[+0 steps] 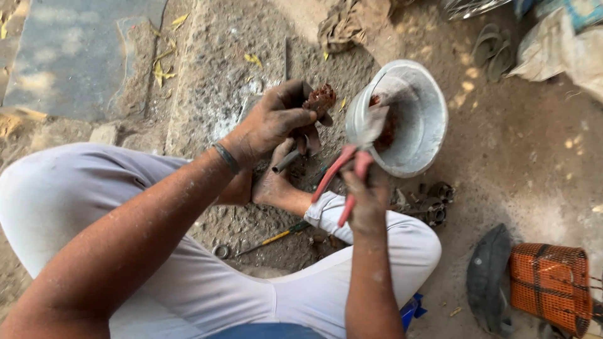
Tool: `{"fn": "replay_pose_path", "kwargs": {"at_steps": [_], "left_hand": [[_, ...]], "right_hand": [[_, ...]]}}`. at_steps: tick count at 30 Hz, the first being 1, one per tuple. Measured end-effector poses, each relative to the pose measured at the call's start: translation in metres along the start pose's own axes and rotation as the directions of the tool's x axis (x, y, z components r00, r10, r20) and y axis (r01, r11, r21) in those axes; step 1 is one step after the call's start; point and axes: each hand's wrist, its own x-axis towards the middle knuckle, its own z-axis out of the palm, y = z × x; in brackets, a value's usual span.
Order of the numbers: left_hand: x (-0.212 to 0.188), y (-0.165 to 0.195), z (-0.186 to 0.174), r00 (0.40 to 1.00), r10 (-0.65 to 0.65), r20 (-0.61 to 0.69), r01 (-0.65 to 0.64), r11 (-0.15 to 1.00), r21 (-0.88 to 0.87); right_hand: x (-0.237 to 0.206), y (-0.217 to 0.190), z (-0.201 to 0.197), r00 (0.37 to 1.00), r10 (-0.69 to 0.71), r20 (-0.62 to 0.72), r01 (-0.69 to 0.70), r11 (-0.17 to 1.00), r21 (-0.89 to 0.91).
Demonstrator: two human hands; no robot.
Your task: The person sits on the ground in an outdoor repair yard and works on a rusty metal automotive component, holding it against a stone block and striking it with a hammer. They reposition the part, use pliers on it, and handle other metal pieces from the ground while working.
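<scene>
While your right hand (367,194) grips the red-handled pliers (352,160), their long axis points up toward the tilted grey metal bowl (421,119). Your left hand (276,119) is closed around a rough, rusty brown part (320,99) just beside the bowl.

red-handled pliers (342,182), grey metal bowl (421,141), orange mesh basket (549,282)

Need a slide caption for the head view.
Seated person's left hand holds a greasy part; right hand grips red-handled pliers over a metal bowl.
</scene>
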Motion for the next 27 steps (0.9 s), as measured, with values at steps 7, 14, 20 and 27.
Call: {"fn": "replay_pose_path", "kwargs": {"at_steps": [7, 14, 20, 27], "left_hand": [[0.011, -0.016, -0.008, 0.999, -0.009, -0.032, 0.012, 0.992, 0.124], [0.012, -0.029, -0.004, 0.995, -0.013, -0.094, 0.032, 0.979, 0.201], [0.016, -0.038, 0.005, 0.968, 0.249, -0.032, -0.147, 0.668, 0.729], [0.013, -0.048, 0.001, 0.989, -0.001, -0.145, 0.071, 0.873, 0.483]], "right_hand": [[-0.046, 0.025, 0.021, 0.893, 0.405, 0.196, -0.446, 0.856, 0.263], [-0.022, 0.018, 0.029, 0.909, 0.333, 0.25, -0.31, 0.942, -0.128], [-0.012, 0.008, 0.031, 0.96, 0.241, 0.14, -0.173, 0.908, -0.381], [-0.016, 0.017, 0.026, 0.975, 0.102, 0.197, 0.017, 0.85, -0.526]]}}
